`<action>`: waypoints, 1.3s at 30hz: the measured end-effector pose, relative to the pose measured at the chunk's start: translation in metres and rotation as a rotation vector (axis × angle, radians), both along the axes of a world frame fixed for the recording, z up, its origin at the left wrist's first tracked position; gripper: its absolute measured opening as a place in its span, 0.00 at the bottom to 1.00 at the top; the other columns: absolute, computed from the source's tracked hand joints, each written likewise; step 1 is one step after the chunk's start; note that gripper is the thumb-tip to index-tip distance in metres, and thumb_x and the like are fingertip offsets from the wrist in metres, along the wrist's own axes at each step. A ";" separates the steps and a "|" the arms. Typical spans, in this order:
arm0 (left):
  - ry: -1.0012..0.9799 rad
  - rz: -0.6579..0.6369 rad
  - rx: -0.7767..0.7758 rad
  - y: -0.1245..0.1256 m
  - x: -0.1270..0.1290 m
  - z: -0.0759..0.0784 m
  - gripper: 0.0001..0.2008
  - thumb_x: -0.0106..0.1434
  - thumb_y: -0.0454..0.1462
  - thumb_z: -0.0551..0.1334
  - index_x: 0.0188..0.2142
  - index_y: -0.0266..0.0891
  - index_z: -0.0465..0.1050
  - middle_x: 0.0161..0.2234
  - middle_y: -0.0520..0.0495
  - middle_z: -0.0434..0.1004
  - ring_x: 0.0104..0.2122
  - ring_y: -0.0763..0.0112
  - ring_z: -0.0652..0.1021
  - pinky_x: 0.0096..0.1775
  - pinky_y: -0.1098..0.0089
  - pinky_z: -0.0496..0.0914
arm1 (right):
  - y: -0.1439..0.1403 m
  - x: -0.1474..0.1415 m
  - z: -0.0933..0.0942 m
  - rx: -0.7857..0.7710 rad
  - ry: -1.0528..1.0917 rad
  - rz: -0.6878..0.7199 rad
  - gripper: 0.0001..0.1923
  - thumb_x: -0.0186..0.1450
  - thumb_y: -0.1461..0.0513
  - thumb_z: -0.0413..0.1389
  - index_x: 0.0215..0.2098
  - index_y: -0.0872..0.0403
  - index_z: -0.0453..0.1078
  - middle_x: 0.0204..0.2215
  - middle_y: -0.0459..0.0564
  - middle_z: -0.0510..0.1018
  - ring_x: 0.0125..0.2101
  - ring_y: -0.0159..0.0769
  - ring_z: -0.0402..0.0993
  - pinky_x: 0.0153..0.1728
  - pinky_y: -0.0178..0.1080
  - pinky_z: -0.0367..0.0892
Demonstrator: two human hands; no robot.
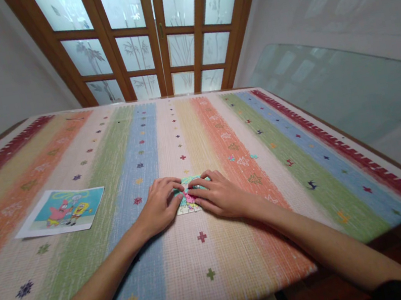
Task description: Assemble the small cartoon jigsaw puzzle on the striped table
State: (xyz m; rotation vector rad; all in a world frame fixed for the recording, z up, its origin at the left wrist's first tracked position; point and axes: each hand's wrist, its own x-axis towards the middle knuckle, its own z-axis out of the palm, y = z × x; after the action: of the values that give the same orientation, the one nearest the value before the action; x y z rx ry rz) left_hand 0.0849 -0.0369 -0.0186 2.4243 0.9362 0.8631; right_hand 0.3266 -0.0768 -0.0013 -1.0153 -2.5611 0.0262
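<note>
A small, partly covered jigsaw puzzle (190, 207) lies on the tablecloth in front of me, in turquoise, pink and yellow with joined pieces. My left hand (160, 203) rests on its left side, fingers curled and thumb bent in, gripping the puzzle. From the right, my right hand (220, 193) reaches over it, its fingertips closed around a pink puzzle piece (188, 196) near the middle. The fingers hide much of the puzzle, so I cannot tell whether that piece is seated. Two loose bits, a pink-and-blue puzzle piece (231, 158) and a turquoise puzzle piece (254, 156), lie beyond my right hand.
On the left lies a printed cartoon picture (68, 209), a pink starfish and a yellow sponge on white paper. A striped tablecloth (206, 251) covers the table, whose front edge is close to me. Wood-framed glass doors (158, 34) stand behind it, with walls on both sides.
</note>
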 end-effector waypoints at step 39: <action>-0.001 -0.056 -0.040 -0.004 -0.004 0.012 0.05 0.69 0.36 0.60 0.41 0.41 0.75 0.37 0.48 0.79 0.40 0.63 0.76 0.44 0.61 0.69 | -0.003 -0.003 0.004 0.111 0.017 0.041 0.17 0.78 0.56 0.48 0.50 0.54 0.76 0.43 0.56 0.78 0.42 0.45 0.66 0.44 0.46 0.62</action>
State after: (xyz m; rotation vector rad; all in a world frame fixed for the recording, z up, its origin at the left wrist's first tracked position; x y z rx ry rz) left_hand 0.0813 -0.0411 -0.0069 2.4041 0.8730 0.8180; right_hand 0.3238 -0.0794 0.0023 -0.9173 -2.5370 -0.0955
